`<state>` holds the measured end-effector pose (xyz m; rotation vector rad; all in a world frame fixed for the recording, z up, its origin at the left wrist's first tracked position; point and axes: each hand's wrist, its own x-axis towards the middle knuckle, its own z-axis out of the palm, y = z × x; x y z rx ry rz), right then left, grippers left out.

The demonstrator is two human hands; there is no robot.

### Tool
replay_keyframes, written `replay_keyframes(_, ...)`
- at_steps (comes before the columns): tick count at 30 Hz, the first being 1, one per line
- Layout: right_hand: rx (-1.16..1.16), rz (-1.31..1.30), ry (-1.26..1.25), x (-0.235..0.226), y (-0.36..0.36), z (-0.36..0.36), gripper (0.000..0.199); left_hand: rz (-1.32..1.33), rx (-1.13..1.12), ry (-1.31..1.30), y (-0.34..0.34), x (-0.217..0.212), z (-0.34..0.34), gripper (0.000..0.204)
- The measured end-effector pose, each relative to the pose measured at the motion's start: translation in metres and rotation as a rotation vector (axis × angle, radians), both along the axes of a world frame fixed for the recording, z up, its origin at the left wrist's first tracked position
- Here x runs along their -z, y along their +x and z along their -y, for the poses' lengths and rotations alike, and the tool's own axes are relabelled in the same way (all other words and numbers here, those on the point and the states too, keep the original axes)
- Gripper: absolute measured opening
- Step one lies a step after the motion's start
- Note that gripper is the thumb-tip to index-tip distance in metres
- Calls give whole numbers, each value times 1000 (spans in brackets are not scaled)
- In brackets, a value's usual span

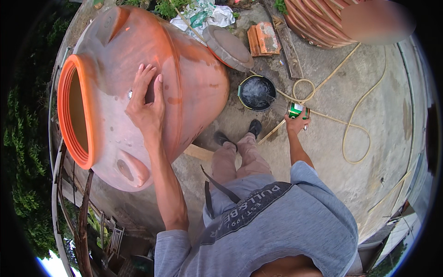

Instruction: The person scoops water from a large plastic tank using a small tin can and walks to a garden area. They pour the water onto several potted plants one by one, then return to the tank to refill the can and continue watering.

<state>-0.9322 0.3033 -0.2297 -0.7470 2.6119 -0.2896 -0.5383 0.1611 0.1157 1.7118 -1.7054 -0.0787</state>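
Note:
My left hand (146, 105) rests on the side of a large orange plastic water tank (198, 64), its fingers stretched and the thumb apart. The tank lies on its side, with its ribbed round mouth (90, 138) facing left. In my right hand (297, 123) is a bottle with a green label (295, 110), tilted toward a dark bucket (241, 94) on the ground. The bottle's clear end blurs into the concrete behind it. Water stirs and foams inside the bucket. My fingers are wrapped round the labelled part.
A beige hose (364, 124) loops over the concrete on the right. A round grey lid (228, 47) leans by the tank's base. Beyond it are orange bricks (264, 39), a wooden plank (290, 55), white sacking (207, 16) and a ribbed orange tank (318, 23).

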Motion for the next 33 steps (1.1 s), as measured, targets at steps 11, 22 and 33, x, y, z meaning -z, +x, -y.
replay_keyframes(11,-526,-267,-96,-74,-3,44,110,-20,45,-51,2,-1,-2,15)
replay_keyframes(22,142,1387,-612,-238,115,158,101,-166,123,-54,4,-14,-4,21)
replay_keyframes(33,-875,1660,-967,-473,316,197,73,145,22,-230,73,-182,-12,32)
